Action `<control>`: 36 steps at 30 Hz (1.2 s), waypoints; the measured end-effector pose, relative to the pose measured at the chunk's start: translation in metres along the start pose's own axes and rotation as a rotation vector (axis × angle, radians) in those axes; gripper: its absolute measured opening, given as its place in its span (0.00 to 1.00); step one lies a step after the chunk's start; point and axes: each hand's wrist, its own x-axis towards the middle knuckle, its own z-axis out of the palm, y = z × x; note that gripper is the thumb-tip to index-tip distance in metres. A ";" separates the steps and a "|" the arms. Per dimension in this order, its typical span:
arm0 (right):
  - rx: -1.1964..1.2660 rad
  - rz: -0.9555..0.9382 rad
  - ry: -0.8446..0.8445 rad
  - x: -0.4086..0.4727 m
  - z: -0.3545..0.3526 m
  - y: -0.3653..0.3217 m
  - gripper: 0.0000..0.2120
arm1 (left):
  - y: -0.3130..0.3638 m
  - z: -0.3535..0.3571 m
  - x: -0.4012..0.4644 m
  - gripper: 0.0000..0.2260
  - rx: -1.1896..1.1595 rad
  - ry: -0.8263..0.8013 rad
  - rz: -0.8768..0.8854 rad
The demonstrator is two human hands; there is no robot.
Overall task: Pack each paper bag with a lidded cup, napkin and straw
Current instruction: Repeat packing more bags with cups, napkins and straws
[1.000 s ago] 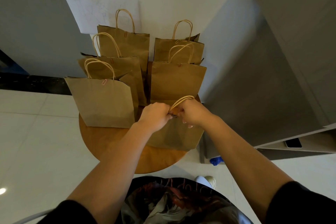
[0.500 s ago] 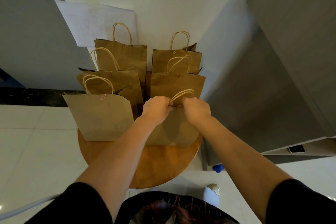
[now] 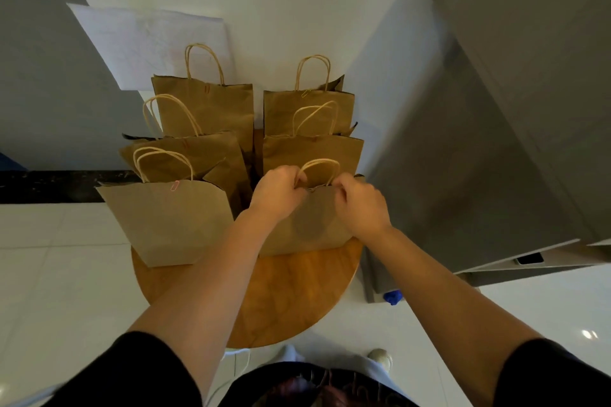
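My left hand (image 3: 281, 195) and right hand (image 3: 362, 205) both pinch the top edge of the nearest brown paper bag with twisted handles (image 3: 310, 225), fingers curled. It stands at the round wooden table's (image 3: 297, 291) two o'clock edge; five more brown bags (image 3: 172, 221) stand at nine through twelve o'clock.

Home-like rm: tiled floor (image 3: 59, 274), cabinet (image 3: 479, 142)
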 end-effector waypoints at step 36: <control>0.172 0.270 0.347 -0.290 -0.229 0.321 0.08 | 0.433 0.212 -0.190 0.08 0.038 0.011 0.542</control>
